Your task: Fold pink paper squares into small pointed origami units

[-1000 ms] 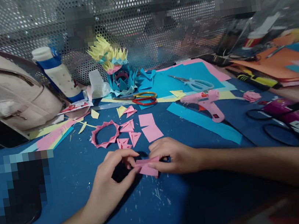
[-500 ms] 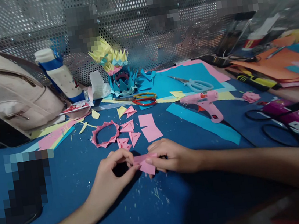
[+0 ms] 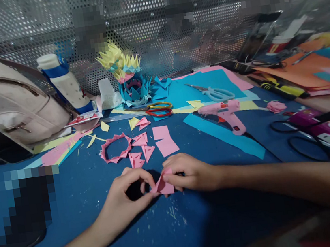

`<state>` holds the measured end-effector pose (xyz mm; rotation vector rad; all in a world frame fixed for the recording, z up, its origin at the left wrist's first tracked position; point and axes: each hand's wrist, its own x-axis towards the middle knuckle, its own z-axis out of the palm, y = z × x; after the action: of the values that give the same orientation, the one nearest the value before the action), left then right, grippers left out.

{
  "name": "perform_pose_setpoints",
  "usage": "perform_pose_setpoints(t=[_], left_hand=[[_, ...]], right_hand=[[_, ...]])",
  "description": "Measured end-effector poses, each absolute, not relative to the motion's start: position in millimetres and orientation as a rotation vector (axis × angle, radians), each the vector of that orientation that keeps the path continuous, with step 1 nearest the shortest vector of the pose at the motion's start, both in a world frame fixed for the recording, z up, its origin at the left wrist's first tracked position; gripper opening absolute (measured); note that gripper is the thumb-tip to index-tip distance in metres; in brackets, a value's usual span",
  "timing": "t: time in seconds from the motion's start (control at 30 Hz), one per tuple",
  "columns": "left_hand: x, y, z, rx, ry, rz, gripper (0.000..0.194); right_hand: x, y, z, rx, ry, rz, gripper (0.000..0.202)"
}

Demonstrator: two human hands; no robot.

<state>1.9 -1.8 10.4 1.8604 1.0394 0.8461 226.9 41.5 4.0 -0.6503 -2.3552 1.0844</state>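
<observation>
Pink paper piece (image 3: 165,184), creased, one flap raised; at the centre of the blue table (image 3: 132,242), between two hands; underside hidden.

Left hand (image 3: 128,190), at the paper's nine o'clock: thumb and fingers pinching its tip. Right hand (image 3: 187,173), at three o'clock: thumb pressed on the upper face, fingers curled, their tips partly hidden. Something dark in its finger gap cannot be made out.

Pink paper squares (image 3: 167,147), two, overlapping, at twelve o'clock.

Folded pink triangles (image 3: 148,152), several, at eleven o'clock; beside them, a ring of pointed pink pieces (image 3: 115,160).

Pink glue gun (image 3: 234,116), at two o'clock, by a blue paper strip (image 3: 231,140); small red patch on the grip, marking too small to read.

Red-and-gold-handled scissors (image 3: 160,110), at twelve; light-blue-handled scissors (image 3: 217,92), at one.

Pointed paper model (image 3: 128,69), yellow, blue and pink, towards twelve.

Bottle (image 3: 66,86), white and blue, at eleven; its printed decoration blurred. Packet (image 3: 84,118) before it, red and white, lettering illegible.

Pale backpack (image 3: 4,93), at ten, cut off by the left edge.

Dark object (image 3: 27,216), at nine, mostly masked by mosaic.

Red cup (image 3: 277,45), at two, far back; yellow mark too blurred to read.

Purple power strip (image 3: 328,127), at three, partly covered by black cable.
</observation>
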Motion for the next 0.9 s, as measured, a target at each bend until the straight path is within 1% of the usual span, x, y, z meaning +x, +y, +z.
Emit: perform_pose_setpoints(t=[0.2,0.3,0.47,0.6,0.77,0.9], left_hand=[[1.0,-2.1,10.3,1.841,1.037,0.840,0.003],[0.5,-1.6,9.8,1.839,1.040,0.847,0.005],[0.5,0.8,8.9,1.843,1.085,0.879,0.009],[0.9,0.5,10.1,1.875,1.119,0.897,0.011],[1.0,-4.2,11.0,1.997,1.116,0.897,0.005],[1.2,-6.3,11.9,2.143,1.062,0.872,0.014]], right_hand=[[227.1,42.6,2.8,-0.631,-2.353,1.074,0.047],[226.8,42.6,4.8,-0.624,-2.326,1.126,0.047],[225.9,41.4,10.5,-0.642,-2.295,1.213,0.038],[225.0,39.6,11.5,-0.734,-2.241,1.178,0.036],[223.6,38.4,9.5,-0.838,-2.166,1.096,0.031],[222.7,39.1,9.3,-0.908,-2.141,1.036,0.028]])
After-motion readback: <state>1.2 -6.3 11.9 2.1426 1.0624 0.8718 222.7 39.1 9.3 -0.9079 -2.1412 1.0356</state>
